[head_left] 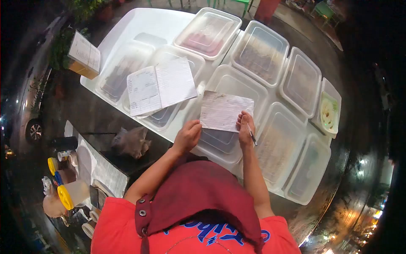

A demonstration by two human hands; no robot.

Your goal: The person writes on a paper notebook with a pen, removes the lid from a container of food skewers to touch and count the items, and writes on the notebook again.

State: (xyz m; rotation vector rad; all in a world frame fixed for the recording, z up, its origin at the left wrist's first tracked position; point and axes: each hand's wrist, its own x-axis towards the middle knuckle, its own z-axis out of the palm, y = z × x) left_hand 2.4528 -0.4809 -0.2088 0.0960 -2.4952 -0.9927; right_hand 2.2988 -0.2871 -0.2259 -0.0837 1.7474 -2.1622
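Note:
A lined sheet of paper with faint writing at its left edge is held up over a lidded clear plastic container. My left hand is closed at the sheet's lower left edge, fingers curled against it. The right edge is pinched by my right hand, which also has a pen sticking out below the fingers, tip down. To the left, an open notebook with handwriting on its pages lies across container lids.
Several lidded containers, such as one with pink contents, cover a white table. A boxed sign stands at its left edge. A side stand at lower left holds yellow-lidded jars, papers and a plastic bag.

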